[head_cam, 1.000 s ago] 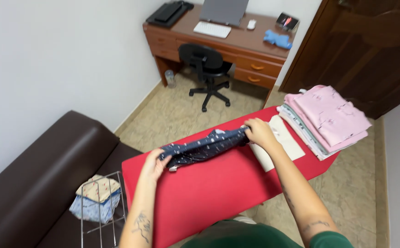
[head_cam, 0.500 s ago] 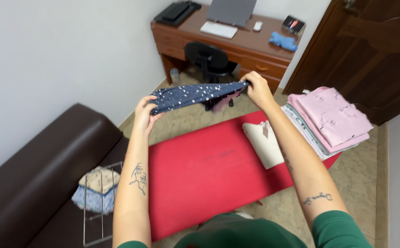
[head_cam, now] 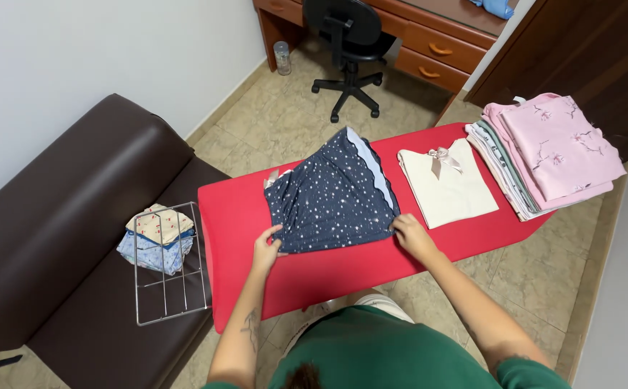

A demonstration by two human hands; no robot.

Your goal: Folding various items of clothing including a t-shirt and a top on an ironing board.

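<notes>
Navy starred shorts (head_cam: 332,198) lie flat mid red bench (head_cam: 242,209). Left hand (head_cam: 265,248) pinches the near-left corner, right hand (head_cam: 412,236) pinches the near-right corner; both closed on fabric. Cream top (head_cam: 447,186) lies just right of the shorts, not touching. Pink-topped folded stack (head_cam: 548,151) at far-right end. Wire rack (head_cam: 166,277) with folded clothes (head_cam: 157,238) on brown sofa (head_cam: 61,209), left.
</notes>
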